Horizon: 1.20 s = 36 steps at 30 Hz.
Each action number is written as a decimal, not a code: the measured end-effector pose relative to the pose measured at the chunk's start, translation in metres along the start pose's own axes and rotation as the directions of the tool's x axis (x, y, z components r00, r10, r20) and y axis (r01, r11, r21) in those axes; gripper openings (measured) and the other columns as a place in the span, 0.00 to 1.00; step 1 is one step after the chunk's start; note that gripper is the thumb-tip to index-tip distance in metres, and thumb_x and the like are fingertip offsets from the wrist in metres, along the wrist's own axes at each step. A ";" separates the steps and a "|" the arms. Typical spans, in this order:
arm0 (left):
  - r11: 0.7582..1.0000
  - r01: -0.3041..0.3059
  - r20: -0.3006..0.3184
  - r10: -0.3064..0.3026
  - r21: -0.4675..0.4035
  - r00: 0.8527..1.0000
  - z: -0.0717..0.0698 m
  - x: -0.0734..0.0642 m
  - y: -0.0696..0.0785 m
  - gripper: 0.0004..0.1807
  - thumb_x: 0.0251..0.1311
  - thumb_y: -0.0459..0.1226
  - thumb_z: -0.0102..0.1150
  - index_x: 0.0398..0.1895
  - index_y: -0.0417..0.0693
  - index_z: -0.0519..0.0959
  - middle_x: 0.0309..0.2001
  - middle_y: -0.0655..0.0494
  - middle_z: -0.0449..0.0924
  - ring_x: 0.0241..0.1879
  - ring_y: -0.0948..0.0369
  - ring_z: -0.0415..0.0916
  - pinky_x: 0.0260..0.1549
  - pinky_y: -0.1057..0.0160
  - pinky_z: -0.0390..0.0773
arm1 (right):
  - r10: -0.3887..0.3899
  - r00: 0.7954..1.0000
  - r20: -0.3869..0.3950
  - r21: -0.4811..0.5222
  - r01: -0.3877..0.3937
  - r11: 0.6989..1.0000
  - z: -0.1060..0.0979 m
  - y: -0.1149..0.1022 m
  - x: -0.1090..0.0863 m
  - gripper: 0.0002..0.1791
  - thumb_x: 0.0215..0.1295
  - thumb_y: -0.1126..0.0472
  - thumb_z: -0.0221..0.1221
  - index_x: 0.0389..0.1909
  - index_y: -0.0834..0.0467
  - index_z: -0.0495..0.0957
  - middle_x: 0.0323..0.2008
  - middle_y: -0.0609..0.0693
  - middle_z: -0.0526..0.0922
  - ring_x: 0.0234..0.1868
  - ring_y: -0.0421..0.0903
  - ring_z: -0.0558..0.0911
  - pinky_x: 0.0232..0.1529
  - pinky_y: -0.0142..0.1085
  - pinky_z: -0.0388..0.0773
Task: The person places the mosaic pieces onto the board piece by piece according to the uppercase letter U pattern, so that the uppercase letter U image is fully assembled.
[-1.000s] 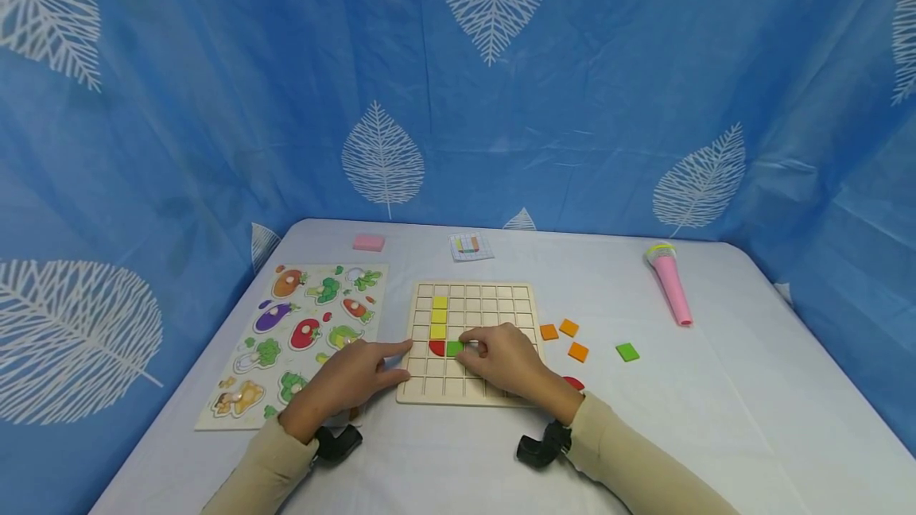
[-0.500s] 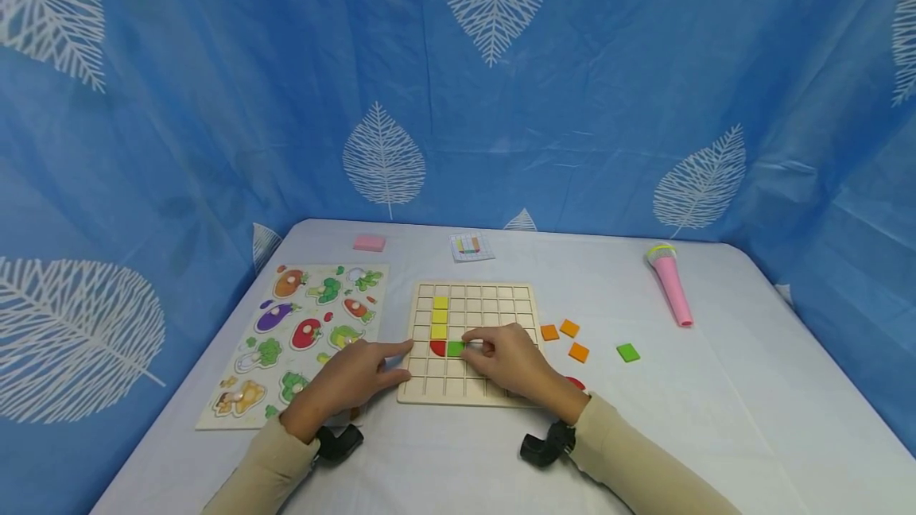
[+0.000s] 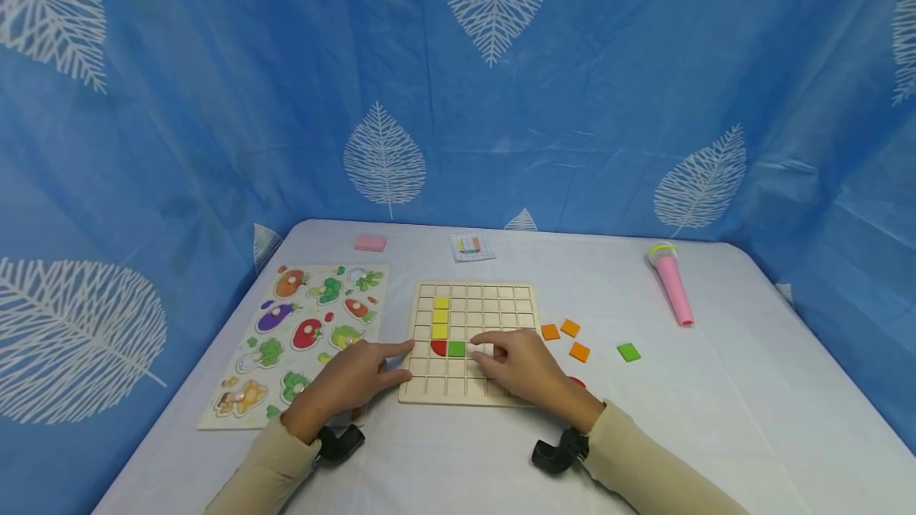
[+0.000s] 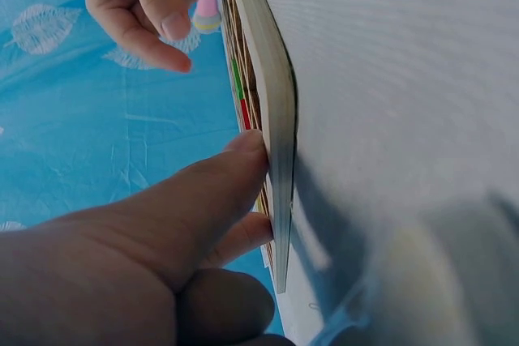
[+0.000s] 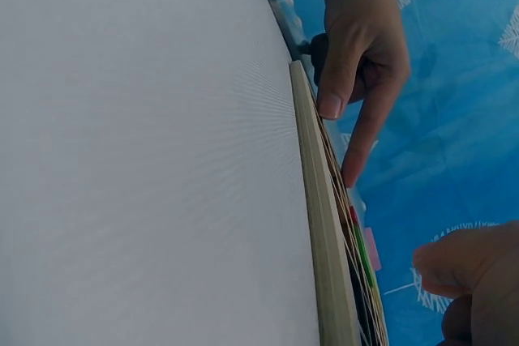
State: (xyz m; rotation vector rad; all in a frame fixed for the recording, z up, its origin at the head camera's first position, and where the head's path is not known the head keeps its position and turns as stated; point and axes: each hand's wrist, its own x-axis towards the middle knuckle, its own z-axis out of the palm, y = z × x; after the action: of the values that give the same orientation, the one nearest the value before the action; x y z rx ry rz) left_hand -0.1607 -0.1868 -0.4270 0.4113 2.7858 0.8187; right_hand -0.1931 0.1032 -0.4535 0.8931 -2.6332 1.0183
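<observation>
a vegetable puzzle board, pink block and pink microphone lie before a blue curtain.

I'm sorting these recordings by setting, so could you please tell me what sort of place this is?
Probably a staged tabletop play area: a white-covered table stands against a blue leaf-print backdrop, with a wooden grid board and a vegetable puzzle on it.

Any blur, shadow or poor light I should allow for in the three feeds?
Head: well lit, grid board reads clearly, pattern card too small to make out fully; left wrist: a shadow beside the grid board, a pale shape at lower right badly blurred; right wrist: dim, white tablecloth greyed.
</observation>
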 end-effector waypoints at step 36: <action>1.000 0.004 0.002 -0.004 0.018 1.000 0.001 0.000 0.001 0.31 0.66 0.47 0.67 0.71 0.54 0.75 0.16 0.58 0.66 0.11 0.59 0.67 0.15 0.64 0.65 | 0.103 0.941 -0.322 -0.216 -0.179 0.960 -0.071 0.057 -0.090 0.12 0.53 0.66 0.76 0.40 0.56 0.90 0.13 0.32 0.59 0.16 0.31 0.58 0.18 0.29 0.58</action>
State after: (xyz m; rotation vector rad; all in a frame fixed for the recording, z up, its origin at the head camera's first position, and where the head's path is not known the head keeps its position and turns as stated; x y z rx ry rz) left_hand -0.1606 -0.1855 -0.4273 0.4088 2.7934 0.7928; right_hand -0.1579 0.2256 -0.4647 0.4537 -2.5078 0.7679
